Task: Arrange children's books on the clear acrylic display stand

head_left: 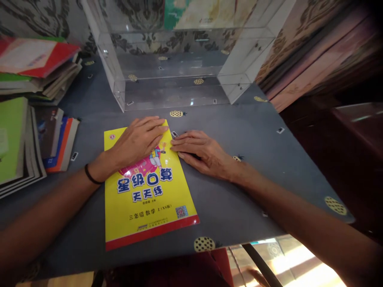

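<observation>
A yellow workbook (143,217) with a red bottom band and blue Chinese lettering lies closed on the grey tablecloth. My left hand (139,139) rests flat across its upper part, fingers stretched out toward the top right corner and partly covering the printed picture. A dark band circles my left wrist. My right hand (203,153) lies on the cloth just right of the workbook, its fingers extended and fingertips at the book's right edge. Whether those fingertips touch the edge, I cannot tell. Neither hand grasps anything.
A clear acrylic shelf (176,93) stands at the back of the table, with a green and cream book (206,16) on its upper level. Stacked books (36,59) and upright books (18,139) crowd the left side. The pineapple-patterned tablecloth (254,135) ends in a slanting right edge.
</observation>
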`<state>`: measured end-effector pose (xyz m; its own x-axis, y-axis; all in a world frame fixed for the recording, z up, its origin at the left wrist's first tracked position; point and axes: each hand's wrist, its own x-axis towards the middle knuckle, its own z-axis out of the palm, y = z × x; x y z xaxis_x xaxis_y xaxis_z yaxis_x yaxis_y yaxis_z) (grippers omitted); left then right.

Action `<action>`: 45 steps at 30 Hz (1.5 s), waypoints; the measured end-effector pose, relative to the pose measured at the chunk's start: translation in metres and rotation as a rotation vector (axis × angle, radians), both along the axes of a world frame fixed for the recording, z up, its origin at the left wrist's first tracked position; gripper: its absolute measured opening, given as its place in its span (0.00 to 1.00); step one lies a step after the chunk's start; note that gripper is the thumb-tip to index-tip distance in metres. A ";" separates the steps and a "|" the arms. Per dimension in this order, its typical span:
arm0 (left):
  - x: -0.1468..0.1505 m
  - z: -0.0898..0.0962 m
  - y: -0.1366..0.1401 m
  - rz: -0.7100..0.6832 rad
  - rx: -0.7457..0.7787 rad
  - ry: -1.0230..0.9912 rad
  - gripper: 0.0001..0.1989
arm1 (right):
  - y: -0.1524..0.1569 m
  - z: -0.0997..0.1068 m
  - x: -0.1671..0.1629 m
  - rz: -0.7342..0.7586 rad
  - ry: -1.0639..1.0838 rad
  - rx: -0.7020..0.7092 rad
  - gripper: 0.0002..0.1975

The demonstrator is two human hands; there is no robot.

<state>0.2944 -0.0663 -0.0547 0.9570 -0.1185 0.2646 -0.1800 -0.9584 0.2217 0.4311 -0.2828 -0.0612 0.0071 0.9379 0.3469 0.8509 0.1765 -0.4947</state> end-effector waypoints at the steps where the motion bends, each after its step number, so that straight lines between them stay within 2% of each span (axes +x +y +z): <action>1: -0.002 0.001 -0.001 0.008 0.017 -0.018 0.19 | 0.000 0.000 0.000 -0.003 0.006 0.000 0.16; 4: -0.007 0.005 -0.006 -0.019 0.034 -0.050 0.18 | 0.001 0.001 0.001 -0.004 0.028 0.015 0.16; 7: -0.011 0.007 -0.011 -0.087 -0.003 -0.035 0.18 | 0.001 0.001 0.002 0.013 0.062 0.036 0.16; 11: -0.012 0.007 -0.012 -0.101 -0.050 -0.026 0.17 | 0.001 0.001 0.003 0.023 0.088 0.046 0.15; 17: -0.025 0.018 -0.027 -0.065 0.020 -0.032 0.16 | 0.001 0.004 0.005 0.021 0.136 0.020 0.16; 20: -0.037 0.023 -0.041 -0.136 0.027 -0.053 0.15 | 0.001 0.003 0.006 0.027 0.165 0.026 0.16; 23: -0.043 0.021 -0.049 -0.215 0.026 -0.051 0.16 | 0.001 0.002 0.007 0.027 0.178 0.041 0.16; 28: -0.042 0.013 -0.050 -0.240 -0.001 -0.020 0.16 | -0.001 0.004 0.006 0.010 0.157 0.026 0.17; 32: -0.046 0.017 -0.054 -0.250 0.001 -0.004 0.15 | -0.001 0.005 0.006 0.016 0.146 0.018 0.16; 37: -0.050 0.022 -0.062 -0.384 -0.018 0.021 0.13 | -0.001 0.002 0.006 0.021 0.132 0.022 0.15; 42: -0.049 0.023 -0.070 -0.375 0.079 -0.026 0.11 | -0.001 -0.001 0.008 0.028 0.127 0.020 0.15; 45: -0.053 0.025 -0.074 -0.397 0.020 0.023 0.13 | -0.001 -0.002 0.009 0.033 0.114 0.028 0.15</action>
